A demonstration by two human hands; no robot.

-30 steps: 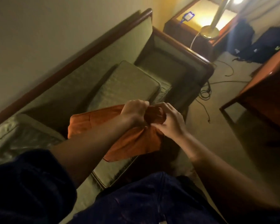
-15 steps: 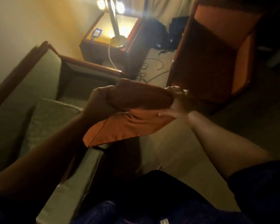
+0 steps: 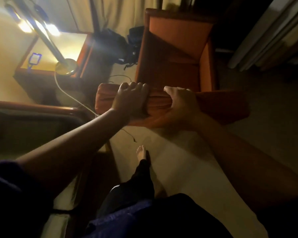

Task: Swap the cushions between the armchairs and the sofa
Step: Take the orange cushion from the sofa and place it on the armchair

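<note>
I hold an orange cushion [image 3: 220, 107] out in front of me, above the floor. My left hand [image 3: 130, 102] grips its top edge near the left end. My right hand [image 3: 181, 104] grips the same edge just to the right, bunching the fabric between them. Straight ahead stands an orange armchair [image 3: 175, 50] with a wooden frame; its seat looks bare. The cushion hangs just in front of the chair's front edge. The green sofa's arm and seat [image 3: 33, 121] lie at the left, partly hidden by my left arm.
A wooden side table [image 3: 72, 48] with a lit brass lamp [image 3: 64, 66] and a blue card stands between sofa and armchair. Dark bags [image 3: 120, 45] and cables lie on the floor behind. Curtains hang at the back. My bare foot [image 3: 141, 152] is on the carpet.
I have turned right, away from the sofa, and carried the orange cushion off it toward the armchair. Both hands have kept their grip on it.
</note>
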